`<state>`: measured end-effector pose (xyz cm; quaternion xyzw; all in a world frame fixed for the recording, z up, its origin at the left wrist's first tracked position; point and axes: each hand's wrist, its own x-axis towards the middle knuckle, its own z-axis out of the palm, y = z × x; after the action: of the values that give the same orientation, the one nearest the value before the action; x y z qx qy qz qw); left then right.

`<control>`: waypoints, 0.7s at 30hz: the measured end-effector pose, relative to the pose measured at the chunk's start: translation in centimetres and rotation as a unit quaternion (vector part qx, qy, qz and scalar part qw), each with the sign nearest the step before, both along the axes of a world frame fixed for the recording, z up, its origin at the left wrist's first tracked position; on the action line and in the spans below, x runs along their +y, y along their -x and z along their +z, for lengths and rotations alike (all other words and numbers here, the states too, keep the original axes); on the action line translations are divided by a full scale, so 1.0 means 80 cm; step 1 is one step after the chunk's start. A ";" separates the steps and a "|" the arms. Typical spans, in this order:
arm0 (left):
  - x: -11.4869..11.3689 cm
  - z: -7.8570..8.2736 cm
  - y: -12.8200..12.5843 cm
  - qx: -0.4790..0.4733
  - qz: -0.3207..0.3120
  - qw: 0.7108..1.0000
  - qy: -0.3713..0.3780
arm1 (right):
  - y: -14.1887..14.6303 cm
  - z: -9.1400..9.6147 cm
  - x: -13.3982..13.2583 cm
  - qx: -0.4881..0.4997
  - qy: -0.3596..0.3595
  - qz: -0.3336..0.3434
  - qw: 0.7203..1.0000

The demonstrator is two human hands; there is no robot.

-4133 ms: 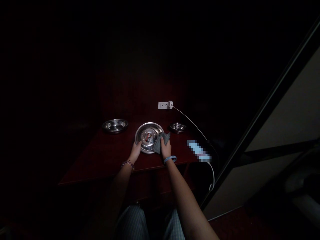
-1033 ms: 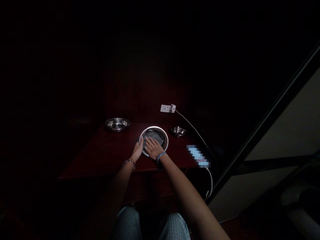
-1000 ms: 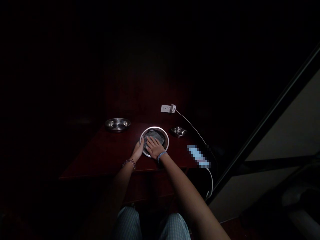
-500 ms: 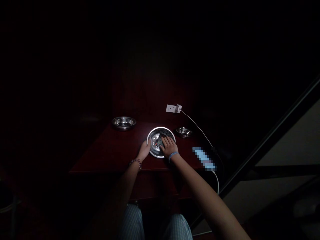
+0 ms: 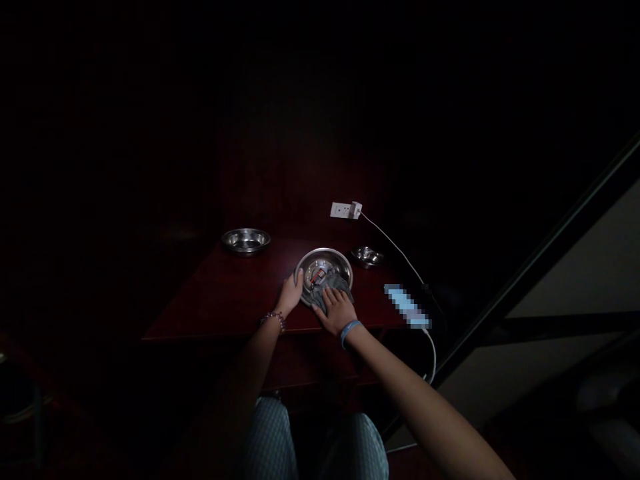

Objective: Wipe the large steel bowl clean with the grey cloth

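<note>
A steel bowl (image 5: 327, 253) stands on the dark red table, its inside facing up toward me. My left hand (image 5: 290, 293) grips its left rim, thumb on the inner side. At the near right edge my right hand (image 5: 339, 310) presses a grey cloth (image 5: 330, 283) against the bowl, fingers extended over the fabric. The cloth lies bunched inside and drapes over the near rim, hiding part of the bowl. On the bowl's bottom shows a small red and pale patch (image 5: 319, 275), perhaps a label or a reflection.
A shallow steel dish (image 5: 246, 250) sits at the table's back left, a smaller steel bowl (image 5: 367, 263) at the right. A blurred-out phone-like object (image 5: 406, 305) lies right, with a white cable (image 5: 434, 357). A charger (image 5: 355, 210) is in the wall socket (image 5: 340, 211).
My right hand has drawn the cloth from the bowl's inner right side toward the near rim. The bowl's tilt has shifted slightly; my left hand keeps its hold. The view has moved a little.
</note>
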<state>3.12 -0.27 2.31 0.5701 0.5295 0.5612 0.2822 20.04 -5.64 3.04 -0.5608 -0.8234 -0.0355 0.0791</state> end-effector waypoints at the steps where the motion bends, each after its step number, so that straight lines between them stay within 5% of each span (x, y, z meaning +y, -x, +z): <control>1: -0.001 0.000 0.000 0.004 0.000 1.000 0.005 | 0.005 -0.002 -0.005 0.008 0.005 0.005 1.000; 12: 0.008 -0.008 0.006 -0.008 -0.012 1.000 0.024 | 0.052 0.006 -0.007 0.084 0.090 0.056 0.991; 21: 0.006 -0.011 0.009 -0.028 -0.001 1.000 0.008 | 0.048 -0.004 -0.009 0.074 0.063 0.068 0.993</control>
<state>2.43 0.22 1.40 0.5527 0.5252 0.5722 0.3021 16.21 -6.33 2.75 -0.5081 -0.8522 0.0634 0.1071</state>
